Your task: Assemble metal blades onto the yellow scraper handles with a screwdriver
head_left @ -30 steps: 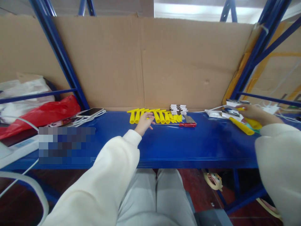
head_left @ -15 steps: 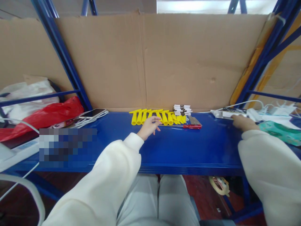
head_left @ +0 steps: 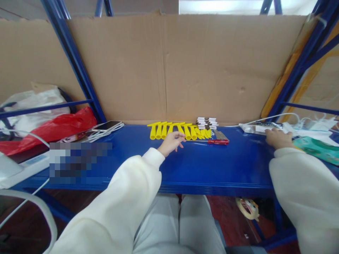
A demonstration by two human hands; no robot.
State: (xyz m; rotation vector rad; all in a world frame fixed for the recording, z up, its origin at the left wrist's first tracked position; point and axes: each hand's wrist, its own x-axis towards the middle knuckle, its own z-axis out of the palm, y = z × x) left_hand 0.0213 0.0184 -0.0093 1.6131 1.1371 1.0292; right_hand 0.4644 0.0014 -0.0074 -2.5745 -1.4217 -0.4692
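My left hand [head_left: 173,143] hovers over the blue table, fingers loosely bent and apart, with nothing in them. Just beyond it lies a row of yellow plastic tubes [head_left: 164,131] with flat, pointed ends. To their right are smaller yellow pieces [head_left: 203,133]. A screwdriver [head_left: 218,141] with a red handle lies crosswise in front of these, its shaft reaching toward my left hand. Far to the right, my right hand [head_left: 279,138] is at a narrow white and dark box [head_left: 261,128]; its fingertips are hidden, so I cannot see whether it grips anything.
White folded packets [head_left: 207,123] are stacked behind the yellow pieces. A phone [head_left: 108,126] rests on white cables at left, near a red bag [head_left: 76,125]. A green patterned packet [head_left: 317,150] lies right. Cardboard [head_left: 212,70] closes the back; blue posts flank it.
My right hand's fingers have shifted and spread across more of the area by the box. My left hand keeps its pose. The whole view has slid slightly.
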